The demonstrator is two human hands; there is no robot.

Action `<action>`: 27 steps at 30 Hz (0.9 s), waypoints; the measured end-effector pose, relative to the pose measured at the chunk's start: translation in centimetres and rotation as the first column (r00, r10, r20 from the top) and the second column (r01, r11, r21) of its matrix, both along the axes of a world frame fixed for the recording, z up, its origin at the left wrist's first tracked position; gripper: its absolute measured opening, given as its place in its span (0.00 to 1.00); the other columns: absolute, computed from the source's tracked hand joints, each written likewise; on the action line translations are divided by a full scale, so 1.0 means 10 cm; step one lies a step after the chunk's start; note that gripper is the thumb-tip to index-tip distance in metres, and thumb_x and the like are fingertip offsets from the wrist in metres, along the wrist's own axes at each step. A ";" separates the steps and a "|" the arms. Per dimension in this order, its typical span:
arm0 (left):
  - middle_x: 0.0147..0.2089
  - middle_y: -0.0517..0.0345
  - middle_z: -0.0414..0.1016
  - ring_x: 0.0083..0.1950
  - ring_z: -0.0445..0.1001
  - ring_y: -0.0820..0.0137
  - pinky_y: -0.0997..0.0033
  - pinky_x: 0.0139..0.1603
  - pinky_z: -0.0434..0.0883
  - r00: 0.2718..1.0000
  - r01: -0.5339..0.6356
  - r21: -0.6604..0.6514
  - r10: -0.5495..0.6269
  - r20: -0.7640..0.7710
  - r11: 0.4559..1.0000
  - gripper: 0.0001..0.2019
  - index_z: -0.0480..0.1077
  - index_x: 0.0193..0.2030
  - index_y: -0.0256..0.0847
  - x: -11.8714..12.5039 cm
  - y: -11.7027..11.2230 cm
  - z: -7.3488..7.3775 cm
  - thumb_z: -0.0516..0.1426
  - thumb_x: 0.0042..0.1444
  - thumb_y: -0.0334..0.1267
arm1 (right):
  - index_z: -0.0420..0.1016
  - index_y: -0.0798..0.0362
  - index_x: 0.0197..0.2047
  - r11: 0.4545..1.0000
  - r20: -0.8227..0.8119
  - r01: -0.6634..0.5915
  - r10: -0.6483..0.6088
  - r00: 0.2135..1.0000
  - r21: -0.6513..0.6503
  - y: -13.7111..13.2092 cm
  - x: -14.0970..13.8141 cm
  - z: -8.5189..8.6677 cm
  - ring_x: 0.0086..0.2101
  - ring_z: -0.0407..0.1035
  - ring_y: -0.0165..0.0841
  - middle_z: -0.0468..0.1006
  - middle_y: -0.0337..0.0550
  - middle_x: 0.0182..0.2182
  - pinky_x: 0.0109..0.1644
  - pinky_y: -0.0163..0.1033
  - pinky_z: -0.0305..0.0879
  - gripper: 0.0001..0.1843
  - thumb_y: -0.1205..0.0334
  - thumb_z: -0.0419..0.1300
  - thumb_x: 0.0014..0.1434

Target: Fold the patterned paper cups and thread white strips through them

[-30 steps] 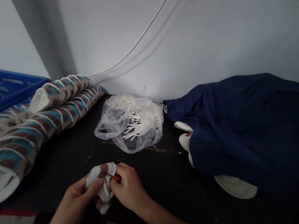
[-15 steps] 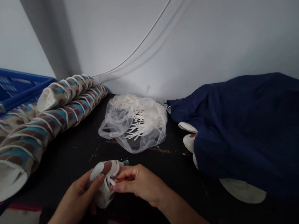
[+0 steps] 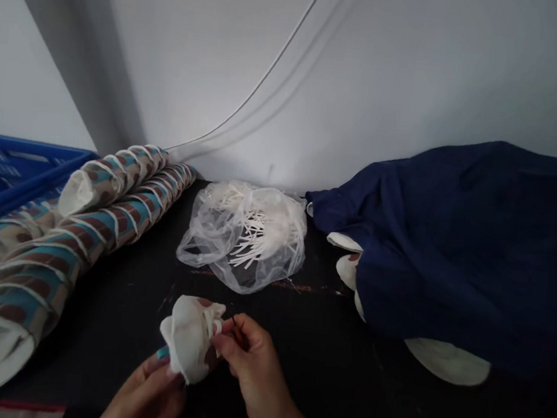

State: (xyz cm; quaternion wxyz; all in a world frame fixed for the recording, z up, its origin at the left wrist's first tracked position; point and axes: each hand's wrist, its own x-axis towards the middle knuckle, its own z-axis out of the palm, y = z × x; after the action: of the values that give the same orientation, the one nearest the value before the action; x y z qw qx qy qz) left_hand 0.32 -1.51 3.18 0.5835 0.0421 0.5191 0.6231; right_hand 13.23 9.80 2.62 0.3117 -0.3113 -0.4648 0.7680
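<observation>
A small white fabric piece with brown dots [image 3: 188,339] is held up above the black table, its pale inner side showing. My left hand [image 3: 150,389] grips its lower left edge, fingers closed, with a bit of turquoise at the fingertips. On the right side, my right hand [image 3: 254,360] pinches the fabric by a narrow white strip [image 3: 214,328]. A thin dark tip shows between the right fingers; what it belongs to is hidden. Beyond the hands lies a clear plastic bag [image 3: 250,279] with many cut white strips [image 3: 248,249].
Nested stacks of dotted fabric pieces [image 3: 74,239] lie at left, beside a blue plastic crate [image 3: 24,190]. Dark blue cloth [image 3: 444,255] covers more pale pieces [image 3: 447,361] at right. A white cable [image 3: 256,89] hangs along the wall [image 3: 400,68].
The fabric piece has been turned so its pale side faces me. My left hand has shifted down to its lower edge, and my right forearm has swung lower.
</observation>
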 end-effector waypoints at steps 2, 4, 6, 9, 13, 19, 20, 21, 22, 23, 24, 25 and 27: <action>0.22 0.62 0.72 0.20 0.58 0.79 0.79 0.20 0.61 0.999 0.030 -0.003 -0.030 0.029 1.000 0.15 0.81 0.34 0.42 0.08 0.02 -0.07 0.69 0.44 0.50 | 0.71 0.54 0.29 0.992 0.044 0.040 -0.046 0.998 0.122 -0.04 -0.02 -0.02 0.24 0.57 0.25 0.67 0.33 0.23 0.28 0.30 0.55 0.10 0.58 0.66 0.53; 0.18 0.60 0.69 0.20 0.62 0.74 0.75 0.22 0.64 0.995 0.084 0.006 -0.085 0.060 0.996 0.16 0.80 0.31 0.41 0.11 0.02 -0.11 0.65 0.49 0.53 | 0.71 0.54 0.30 0.971 0.088 0.059 -0.082 0.993 0.234 -0.08 -0.03 -0.05 0.27 0.61 0.28 0.69 0.35 0.25 0.31 0.31 0.59 0.08 0.60 0.65 0.54; 0.22 0.57 0.75 0.23 0.69 0.68 0.67 0.26 0.70 0.990 0.100 0.033 -0.103 0.094 0.994 0.16 0.80 0.31 0.40 0.10 0.02 -0.11 0.66 0.45 0.52 | 0.71 0.54 0.29 0.936 0.121 0.084 -0.133 0.984 0.343 -0.12 -0.04 -0.07 0.28 0.63 0.29 0.71 0.37 0.26 0.31 0.32 0.61 0.07 0.62 0.65 0.54; 0.36 0.54 0.82 0.30 0.77 0.63 0.64 0.34 0.74 0.997 -0.011 0.032 0.008 0.079 0.999 0.21 0.80 0.39 0.41 0.10 0.03 -0.07 0.72 0.37 0.45 | 0.71 0.54 0.27 0.907 0.125 0.097 -0.162 0.979 0.409 -0.20 -0.07 -0.08 0.28 0.63 0.30 0.71 0.37 0.26 0.32 0.33 0.61 0.06 0.65 0.65 0.52; 0.36 0.55 0.83 0.32 0.77 0.70 0.72 0.38 0.73 0.996 -0.085 -0.051 0.084 -0.038 0.995 0.18 0.79 0.41 0.39 0.18 0.10 -0.02 0.72 0.42 0.41 | 0.70 0.54 0.31 0.997 0.041 0.078 -0.077 0.996 -0.019 -0.26 -0.09 -0.06 0.23 0.57 0.24 0.67 0.34 0.24 0.24 0.29 0.53 0.11 0.57 0.67 0.53; 0.29 0.57 0.81 0.32 0.76 0.69 0.72 0.36 0.73 0.999 -0.030 -0.018 0.030 -0.026 0.999 0.18 0.80 0.40 0.39 0.21 0.10 -0.09 0.70 0.45 0.47 | 0.68 0.54 0.33 0.953 -0.009 0.132 -0.140 0.990 -0.274 -0.27 -0.11 -0.04 0.22 0.54 0.21 0.67 0.33 0.26 0.20 0.26 0.42 0.23 0.47 0.72 0.48; 0.28 0.57 0.80 0.31 0.76 0.68 0.72 0.35 0.72 0.999 -0.027 -0.020 0.027 -0.030 0.999 0.18 0.80 0.40 0.39 0.21 0.10 -0.10 0.70 0.45 0.47 | 0.69 0.54 0.34 0.951 -0.014 0.137 -0.146 0.989 -0.277 -0.28 -0.12 -0.04 0.22 0.55 0.21 0.67 0.34 0.26 0.20 0.26 0.43 0.23 0.47 0.72 0.48; 0.28 0.57 0.80 0.31 0.75 0.68 0.72 0.35 0.72 0.998 -0.028 -0.027 0.026 -0.051 0.999 0.18 0.79 0.39 0.39 0.22 0.09 -0.12 0.70 0.44 0.47 | 0.69 0.54 0.34 0.950 -0.020 0.141 -0.153 0.988 -0.278 -0.30 -0.13 -0.05 0.22 0.56 0.22 0.67 0.34 0.27 0.20 0.26 0.44 0.23 0.46 0.72 0.48; 0.27 0.57 0.80 0.30 0.75 0.69 0.72 0.34 0.71 0.995 -0.034 -0.037 0.031 -0.093 0.999 0.18 0.79 0.38 0.38 0.22 0.09 -0.13 0.71 0.43 0.47 | 0.69 0.53 0.35 0.950 -0.024 0.145 -0.158 0.987 -0.278 -0.32 -0.14 -0.06 0.22 0.56 0.22 0.67 0.34 0.27 0.21 0.27 0.46 0.23 0.45 0.71 0.49; 0.26 0.57 0.80 0.29 0.74 0.69 0.74 0.32 0.71 0.988 -0.044 -0.053 0.036 -0.149 0.998 0.18 0.79 0.35 0.38 0.23 0.08 -0.14 0.71 0.41 0.48 | 0.69 0.53 0.36 0.951 -0.026 0.148 -0.161 0.987 -0.273 -0.33 -0.15 -0.08 0.22 0.55 0.22 0.67 0.33 0.27 0.20 0.27 0.46 0.23 0.45 0.71 0.50; 0.25 0.58 0.79 0.28 0.73 0.70 0.75 0.31 0.70 0.977 -0.053 -0.066 0.038 -0.208 0.996 0.18 0.78 0.31 0.37 0.23 0.08 -0.14 0.72 0.40 0.48 | 0.68 0.53 0.36 0.952 -0.027 0.150 -0.163 0.986 -0.266 -0.35 -0.16 -0.10 0.22 0.55 0.22 0.66 0.33 0.27 0.20 0.27 0.46 0.23 0.44 0.70 0.50; 0.24 0.59 0.78 0.27 0.72 0.71 0.76 0.30 0.69 0.964 -0.061 -0.076 0.039 -0.261 0.995 0.18 0.76 0.28 0.37 0.23 0.07 -0.14 0.72 0.39 0.49 | 0.68 0.53 0.36 0.954 -0.029 0.153 -0.165 0.986 -0.259 -0.37 -0.16 -0.11 0.21 0.54 0.22 0.66 0.33 0.27 0.20 0.27 0.46 0.24 0.44 0.70 0.50; 0.21 0.61 0.75 0.25 0.69 0.73 0.77 0.27 0.67 0.943 -0.079 -0.090 0.045 -0.330 0.993 0.19 0.73 0.24 0.38 0.24 0.06 -0.13 0.71 0.38 0.51 | 0.67 0.53 0.35 0.956 -0.029 0.156 -0.168 0.985 -0.249 -0.39 -0.17 -0.14 0.20 0.51 0.21 0.65 0.32 0.26 0.19 0.28 0.44 0.24 0.43 0.70 0.51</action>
State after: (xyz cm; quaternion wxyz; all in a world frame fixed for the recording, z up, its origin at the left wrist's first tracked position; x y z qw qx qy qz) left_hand 2.71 -0.88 1.84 0.4709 0.0987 0.6408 0.5982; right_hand 11.53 5.94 1.21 0.3440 -0.3655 -0.3311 0.7990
